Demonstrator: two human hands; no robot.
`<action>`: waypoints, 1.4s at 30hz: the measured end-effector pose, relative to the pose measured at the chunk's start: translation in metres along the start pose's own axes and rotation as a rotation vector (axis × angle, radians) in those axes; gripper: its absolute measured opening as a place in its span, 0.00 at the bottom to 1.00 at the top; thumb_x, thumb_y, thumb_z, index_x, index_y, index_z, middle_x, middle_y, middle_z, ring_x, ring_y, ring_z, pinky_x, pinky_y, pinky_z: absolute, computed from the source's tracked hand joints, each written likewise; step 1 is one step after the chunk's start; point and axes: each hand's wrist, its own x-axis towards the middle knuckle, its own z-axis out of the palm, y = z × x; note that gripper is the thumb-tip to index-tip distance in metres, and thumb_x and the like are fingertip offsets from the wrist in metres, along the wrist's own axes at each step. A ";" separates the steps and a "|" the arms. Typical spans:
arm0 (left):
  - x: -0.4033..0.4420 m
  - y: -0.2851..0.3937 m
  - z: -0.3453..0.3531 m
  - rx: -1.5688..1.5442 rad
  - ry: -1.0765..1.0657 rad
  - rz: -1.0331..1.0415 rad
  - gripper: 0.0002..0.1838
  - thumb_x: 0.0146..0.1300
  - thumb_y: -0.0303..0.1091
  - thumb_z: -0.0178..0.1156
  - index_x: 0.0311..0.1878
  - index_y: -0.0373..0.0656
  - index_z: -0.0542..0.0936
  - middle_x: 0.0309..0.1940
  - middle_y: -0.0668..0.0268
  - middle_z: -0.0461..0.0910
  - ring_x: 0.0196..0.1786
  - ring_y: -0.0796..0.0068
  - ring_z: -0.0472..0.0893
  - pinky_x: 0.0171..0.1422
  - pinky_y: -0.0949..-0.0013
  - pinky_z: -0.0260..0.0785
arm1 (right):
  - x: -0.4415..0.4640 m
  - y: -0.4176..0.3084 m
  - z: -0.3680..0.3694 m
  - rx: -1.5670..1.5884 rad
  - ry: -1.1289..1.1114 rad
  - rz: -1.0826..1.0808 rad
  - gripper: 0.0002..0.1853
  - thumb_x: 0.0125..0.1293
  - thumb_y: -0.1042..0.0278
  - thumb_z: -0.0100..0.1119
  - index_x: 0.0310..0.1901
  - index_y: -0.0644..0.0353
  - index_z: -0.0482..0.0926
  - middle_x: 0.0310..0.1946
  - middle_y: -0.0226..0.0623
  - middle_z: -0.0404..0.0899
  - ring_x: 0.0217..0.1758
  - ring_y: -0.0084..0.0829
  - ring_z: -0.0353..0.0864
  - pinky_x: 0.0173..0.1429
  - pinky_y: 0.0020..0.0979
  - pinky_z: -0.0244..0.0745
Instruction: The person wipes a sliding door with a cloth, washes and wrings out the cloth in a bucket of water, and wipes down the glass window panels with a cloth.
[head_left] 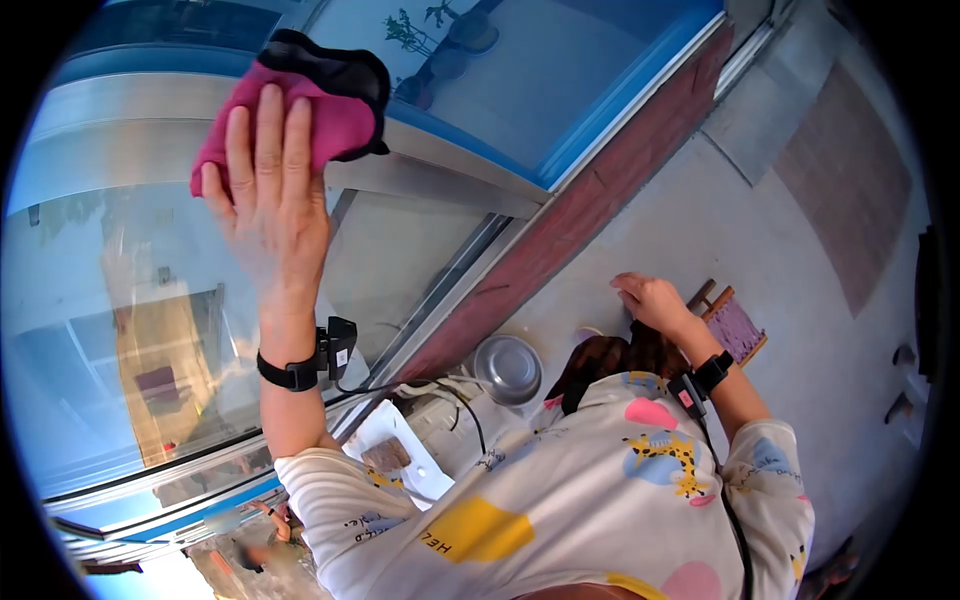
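Okay, far left first: window glass (70,260), with a wide metal rail (110,100) crossing above it; the left hand (275,195) lies flat over a pink cloth (330,118), fingers spread and straight, pressing rather than clenched; thumb hidden; the cloth sits at the rail, its black edge overlapping the blue-edged pane (590,80) behind; rail runs on past the cloth on both sides, so there is width for sliding; left wrist wears a black strap (288,376), cable trailing off it.

Below and rightward, a white container (425,470) with a brown block (386,456) inside, partly behind the sleeve; next, a round metal pot (507,370), just beside the foot of a red strip (600,190) that slants up along the window's edge.

Further right, the right hand (655,302) is released, slack, fingers loosely bent, over a dark trouser leg; can't tell whether it touches; near it, a small stool (735,325) with a purple seat; beyond, grey floor (800,300) stretches wide, giving that arm plenty of room, up to a brown patch (850,180) near the far-right edge.
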 end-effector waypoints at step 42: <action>-0.081 -0.022 -0.008 -0.990 0.072 0.179 0.37 0.49 0.24 0.59 0.68 0.35 0.67 0.74 0.52 0.59 0.78 0.54 0.54 0.79 0.48 0.48 | 0.215 -0.279 -0.082 -0.092 0.699 -1.064 0.38 0.73 0.48 0.47 0.75 0.64 0.50 0.77 0.55 0.45 0.81 0.55 0.41 0.78 0.51 0.40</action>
